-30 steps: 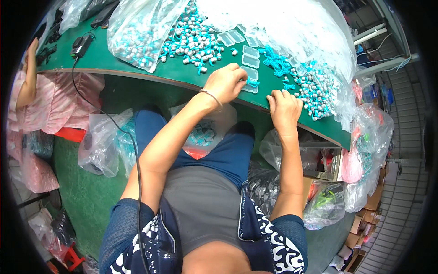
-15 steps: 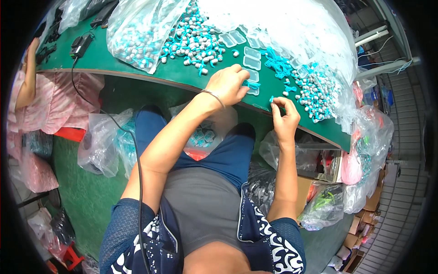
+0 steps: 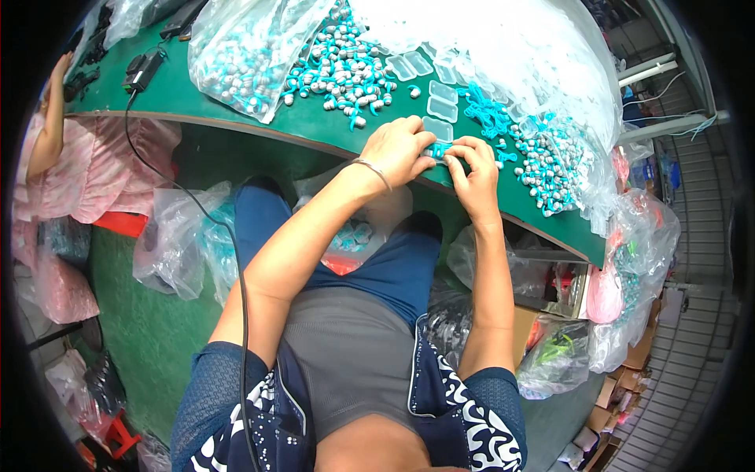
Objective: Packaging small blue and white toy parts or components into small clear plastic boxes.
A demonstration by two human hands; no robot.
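Note:
At the table's near edge a small clear hinged plastic case [image 3: 437,129] lies with its lid raised and teal pieces in its base. My left hand [image 3: 395,153] is closed on the left side of that case, thumb and fingers at its rim. From the right, my right hand [image 3: 476,179] pinches at the case's base; the small teal earplug in its fingertips is mostly hidden. Beyond the case lies another open clear case [image 3: 442,101]. A loose pile of teal-and-grey earplugs [image 3: 346,63] spreads behind my left hand, and more earplugs [image 3: 549,169] lie right of my right hand.
Teal cords [image 3: 484,112] lie beyond my right hand. A clear bag of earplugs [image 3: 240,67] stands at the left, and a large translucent bag [image 3: 511,47] covers the back right. A black cable [image 3: 189,208] hangs across my left arm. Another person's arm [image 3: 52,118] is at far left.
My right hand has moved left from beside the case to its base, bringing a small teal piece. My left hand has stayed at the case, shifting slightly right.

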